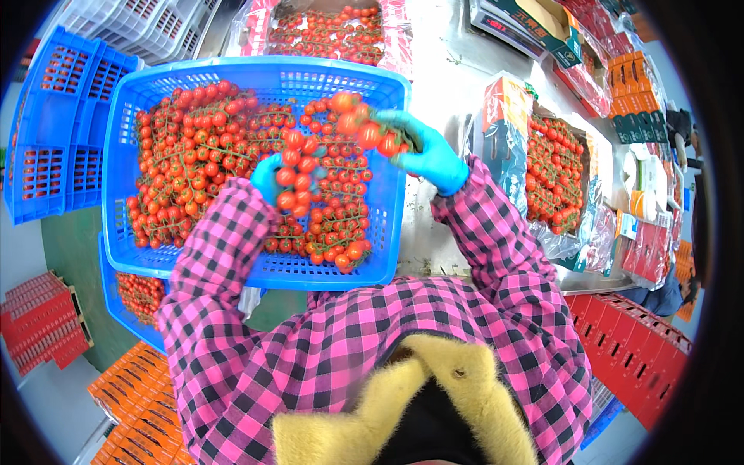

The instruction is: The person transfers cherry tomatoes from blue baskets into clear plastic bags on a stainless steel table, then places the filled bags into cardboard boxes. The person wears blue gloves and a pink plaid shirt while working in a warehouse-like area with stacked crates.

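A blue plastic basket (333, 279) in front of me holds many trusses of red cherry tomatoes (190, 155), heaped highest on its left side. My left hand (267, 178), in a blue glove, grips a vine of cherry tomatoes (291, 182) over the middle of the basket. Most of its fingers are hidden behind the fruit. Above the basket's right rim, my right hand (434, 157), gloved alike, is closed round the end of another vine of cherry tomatoes (360, 124). That vine points up and left, slightly blurred.
To the right, a lined carton (496, 116) of tomato vines stands on the metal table (438, 58); another open box (407, 39) of them lies beyond the basket. Blue crates (58, 132) are stacked at left, orange cartons (143, 403) below. Red cartons (628, 349) stand at lower right.
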